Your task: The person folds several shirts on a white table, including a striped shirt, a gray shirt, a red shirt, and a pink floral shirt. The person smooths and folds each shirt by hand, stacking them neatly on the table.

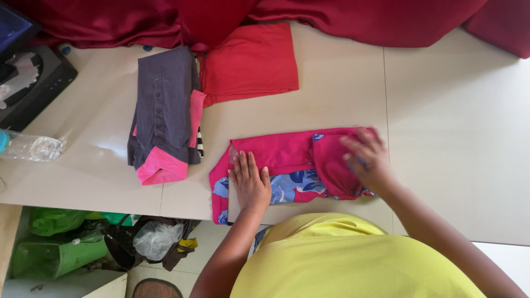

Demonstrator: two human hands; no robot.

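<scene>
A pink garment with a blue flowered print (pixel 287 152) lies partly folded on the white table (pixel 441 138), close to its near edge. My left hand (pixel 249 182) rests flat on the garment's left part, fingers together and pointing away from me. At the garment's right end my right hand (pixel 369 157) grips a pink fold of the cloth, and the hand is blurred by motion.
A folded dark grey and pink garment (pixel 163 113) and a folded red one (pixel 248 60) lie further back on the table. Dark red cloth (pixel 359 16) is heaped along the far edge. A plastic bottle (pixel 30 148) and a black device (pixel 33 83) sit at left. Bags (pixel 110 240) lie on the floor.
</scene>
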